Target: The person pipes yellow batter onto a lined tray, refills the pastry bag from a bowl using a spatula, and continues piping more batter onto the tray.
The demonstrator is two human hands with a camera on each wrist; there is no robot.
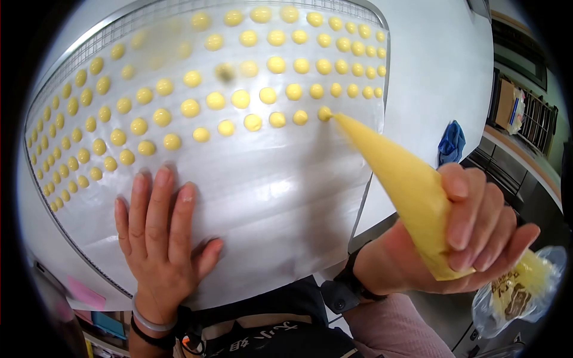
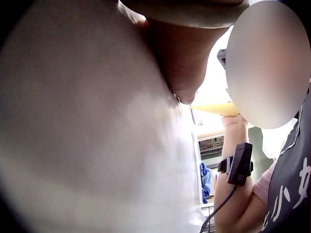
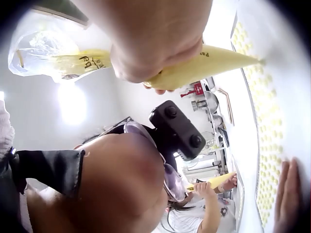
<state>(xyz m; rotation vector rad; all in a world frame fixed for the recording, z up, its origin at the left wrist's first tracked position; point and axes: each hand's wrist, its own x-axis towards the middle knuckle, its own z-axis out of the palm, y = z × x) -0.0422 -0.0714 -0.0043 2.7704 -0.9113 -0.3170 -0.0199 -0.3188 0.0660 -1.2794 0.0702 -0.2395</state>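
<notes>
In the head view, the right hand (image 1: 471,232) grips a yellow-filled piping bag (image 1: 406,185), fingers curled round its wide part. The bag's tip touches a yellow mound (image 1: 324,113) at the right end of the nearest row. Rows of round yellow mounds (image 1: 190,108) cover the far part of a pale sheet (image 1: 268,197). The left hand (image 1: 161,238) rests flat on the sheet, fingers spread, just below the mounds. The right wrist view shows the hand (image 3: 155,43) round the bag (image 3: 209,68), its twisted plastic end hanging behind.
Under the sheet is a tray with a wire-grid edge (image 1: 77,55). A blue cloth (image 1: 452,143) lies on the white table to the right. Shelving with a rack (image 1: 537,119) stands at far right. In the right wrist view, another person's arm (image 3: 211,208) and a second yellow bag (image 3: 221,180) show.
</notes>
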